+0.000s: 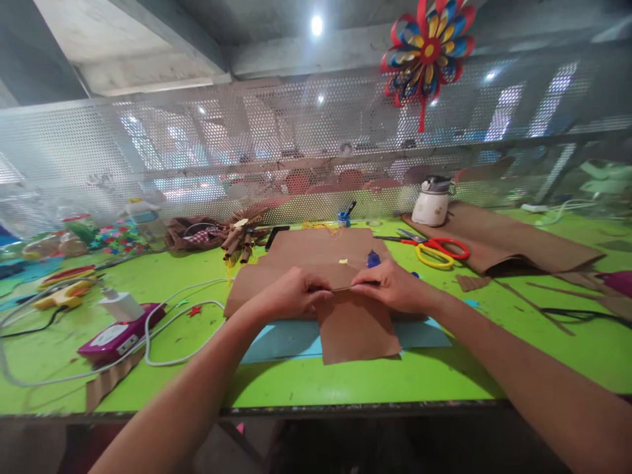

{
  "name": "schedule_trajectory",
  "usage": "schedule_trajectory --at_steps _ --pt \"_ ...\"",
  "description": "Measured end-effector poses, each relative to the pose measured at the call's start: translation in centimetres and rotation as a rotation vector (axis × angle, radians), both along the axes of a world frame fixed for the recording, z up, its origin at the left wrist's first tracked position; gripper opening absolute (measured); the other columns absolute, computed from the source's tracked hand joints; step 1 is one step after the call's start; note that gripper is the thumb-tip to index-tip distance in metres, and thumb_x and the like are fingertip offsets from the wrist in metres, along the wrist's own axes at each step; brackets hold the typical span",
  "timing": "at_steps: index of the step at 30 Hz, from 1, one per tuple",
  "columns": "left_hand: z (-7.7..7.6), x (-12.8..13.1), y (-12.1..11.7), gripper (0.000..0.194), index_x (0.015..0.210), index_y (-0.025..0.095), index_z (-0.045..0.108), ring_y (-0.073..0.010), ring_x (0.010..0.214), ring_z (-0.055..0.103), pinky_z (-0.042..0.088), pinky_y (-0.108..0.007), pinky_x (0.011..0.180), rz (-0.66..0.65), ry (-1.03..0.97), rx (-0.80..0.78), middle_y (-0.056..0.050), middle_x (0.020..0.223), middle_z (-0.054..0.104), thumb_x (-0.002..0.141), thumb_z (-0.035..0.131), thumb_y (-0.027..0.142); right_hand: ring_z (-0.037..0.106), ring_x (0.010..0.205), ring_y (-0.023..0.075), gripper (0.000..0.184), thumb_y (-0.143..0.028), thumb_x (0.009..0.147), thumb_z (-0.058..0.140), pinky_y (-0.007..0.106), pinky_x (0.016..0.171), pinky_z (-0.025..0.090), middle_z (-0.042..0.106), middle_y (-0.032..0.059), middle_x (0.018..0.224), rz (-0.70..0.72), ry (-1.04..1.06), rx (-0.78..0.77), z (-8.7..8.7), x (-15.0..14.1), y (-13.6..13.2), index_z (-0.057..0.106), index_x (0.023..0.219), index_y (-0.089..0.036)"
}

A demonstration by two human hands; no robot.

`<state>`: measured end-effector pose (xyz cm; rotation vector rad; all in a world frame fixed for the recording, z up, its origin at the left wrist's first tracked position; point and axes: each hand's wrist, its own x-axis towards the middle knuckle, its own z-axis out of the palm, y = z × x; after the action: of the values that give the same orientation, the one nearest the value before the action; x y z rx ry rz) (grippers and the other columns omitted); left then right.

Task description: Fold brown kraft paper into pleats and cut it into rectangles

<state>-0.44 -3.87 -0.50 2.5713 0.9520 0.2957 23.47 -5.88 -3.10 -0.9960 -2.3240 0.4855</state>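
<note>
A piece of brown paper (359, 329) hangs down toward me, its upper edge pinched between both hands. My left hand (299, 289) grips that edge with thumb and fingers closed. On the other side, my right hand (388, 288) pinches the same edge a short way off. Behind and under the hands lies a larger brown paper shape (320, 249). Light blue sheets (284, 340) stick out beneath the brown paper on both sides. A dark blue object (373, 259) sits just beyond my right hand, partly covered by it.
Red-handled and yellow-handled scissors (434, 255) lie right of the paper. A white bottle (431, 201) stands on folded brown paper (533, 240). At left are a purple power strip (121, 334), a white cable, and a glue gun (66, 294). Rolled brown paper sticks (241, 243) lie behind.
</note>
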Motion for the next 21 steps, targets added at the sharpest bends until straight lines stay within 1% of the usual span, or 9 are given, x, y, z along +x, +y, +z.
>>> schedule_trajectory --at_steps 2,5,7,9,13,16,18,19,21 --pt "0.0 0.1 -0.1 0.025 0.088 0.015 0.070 -0.0094 0.058 0.053 0.033 -0.019 0.053 0.023 -0.006 0.042 0.000 0.068 0.067 0.085 0.048 0.025 0.060 0.072 0.0141 0.027 -0.031 0.089 0.050 0.023 0.063 0.042 0.071 0.0048 0.081 0.006 0.008 -0.023 0.0 0.0 0.1 0.071 0.089 -0.014" --pt "-0.1 0.4 -0.2 0.020 0.083 0.015 0.071 -0.0100 0.059 0.053 0.032 -0.020 0.055 0.024 0.024 0.201 -0.002 0.069 0.068 0.081 0.051 0.020 0.059 0.074 0.0145 0.028 -0.032 0.089 0.049 0.024 0.065 0.042 0.070 0.0051 0.082 0.028 -0.002 -0.056 0.1 0.0 0.4 0.070 0.088 -0.013" --pt "-0.1 0.4 -0.2 0.020 0.082 0.015 0.071 -0.0104 0.060 0.053 0.032 -0.021 0.056 0.016 0.041 0.282 -0.003 0.070 0.069 0.079 0.051 0.018 0.058 0.069 0.0138 0.029 -0.033 0.089 0.048 0.023 0.062 0.041 0.067 0.0043 0.076 0.025 -0.016 -0.090 0.1 0.2 0.6 0.069 0.086 -0.013" --pt "0.0 0.3 -0.2 0.021 0.084 0.014 0.070 -0.0106 0.061 0.053 0.032 -0.021 0.056 0.007 0.040 0.281 -0.003 0.071 0.068 0.081 0.050 0.018 0.055 0.060 0.0122 0.030 -0.036 0.089 0.048 0.023 0.056 0.040 0.063 0.0019 0.065 0.010 -0.002 -0.165 0.1 0.6 0.7 0.067 0.085 -0.013" --pt "0.2 -0.3 0.1 0.025 0.088 0.014 0.066 -0.0094 0.059 0.052 0.034 -0.019 0.054 -0.005 -0.003 0.091 0.000 0.068 0.064 0.088 0.043 0.025 0.049 0.045 0.0095 0.032 -0.041 0.088 0.049 0.022 0.048 0.036 0.054 -0.0025 0.052 -0.009 0.059 -0.307 0.2 1.1 0.7 0.063 0.082 -0.013" --pt "0.3 -0.6 0.2 0.025 0.093 0.015 0.062 -0.0088 0.059 0.053 0.037 -0.018 0.054 -0.005 -0.046 -0.060 0.001 0.070 0.061 0.090 0.043 0.030 0.044 0.043 0.0078 0.033 -0.042 0.088 0.049 0.021 0.048 0.033 0.053 -0.0031 0.052 -0.020 0.042 -0.272 0.6 1.0 0.3 0.063 0.079 -0.013" --pt "0.2 -0.8 0.3 0.025 0.095 0.015 0.060 -0.0093 0.061 0.055 0.039 -0.018 0.055 -0.010 -0.083 -0.152 0.001 0.073 0.060 0.091 0.044 0.034 0.046 0.047 0.0081 0.034 -0.043 0.088 0.049 0.021 0.050 0.034 0.055 -0.0025 0.053 0.001 0.045 -0.241 1.0 0.9 0.1 0.063 0.077 -0.014" --pt "0.2 -0.8 0.3 0.026 0.095 0.015 0.060 -0.0096 0.061 0.055 0.040 -0.019 0.055 -0.012 -0.102 -0.194 0.001 0.073 0.060 0.091 0.044 0.036 0.047 0.048 0.0081 0.035 -0.044 0.089 0.049 0.021 0.051 0.035 0.055 -0.0024 0.054 0.016 0.052 -0.248 1.2 0.9 0.0 0.062 0.076 -0.014" --pt "0.1 -0.9 0.4 0.028 0.095 0.015 0.059 -0.0097 0.060 0.055 0.042 -0.019 0.055 -0.011 -0.143 -0.262 0.001 0.070 0.059 0.091 0.045 0.039 0.045 0.044 0.0069 0.037 -0.046 0.089 0.048 0.020 0.047 0.033 0.053 -0.0035 0.052 0.039 0.069 -0.313 1.5 1.1 -0.2 0.060 0.075 -0.014"
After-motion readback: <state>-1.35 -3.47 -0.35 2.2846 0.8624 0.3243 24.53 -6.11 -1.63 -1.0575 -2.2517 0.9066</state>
